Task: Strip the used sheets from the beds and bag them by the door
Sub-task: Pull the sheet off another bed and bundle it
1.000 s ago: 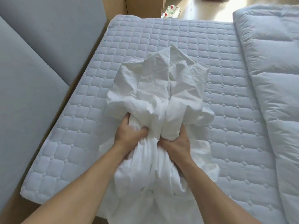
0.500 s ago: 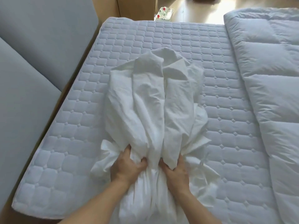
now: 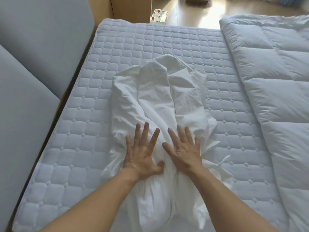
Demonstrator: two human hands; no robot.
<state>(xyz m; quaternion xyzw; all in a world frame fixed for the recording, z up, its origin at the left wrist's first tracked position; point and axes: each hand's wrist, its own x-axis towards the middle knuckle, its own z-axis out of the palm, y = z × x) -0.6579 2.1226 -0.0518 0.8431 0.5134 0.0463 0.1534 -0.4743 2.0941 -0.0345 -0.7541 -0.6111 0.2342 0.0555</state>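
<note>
Presently my left hand and right hand lie splayed on the sheet — soft, light; grab its bunched middle.

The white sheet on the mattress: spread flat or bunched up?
Bunched up: the sheet lies gathered in a creased heap, bare quilted mattress showing on both sides.

We see the sheet as thin, matt white cloth, heavily creased. The mattress wears quilted, dimpled fabric; the duvet looks soft and puffy. The floor is glossy wood, the headboard smooth matt upholstery.
</note>
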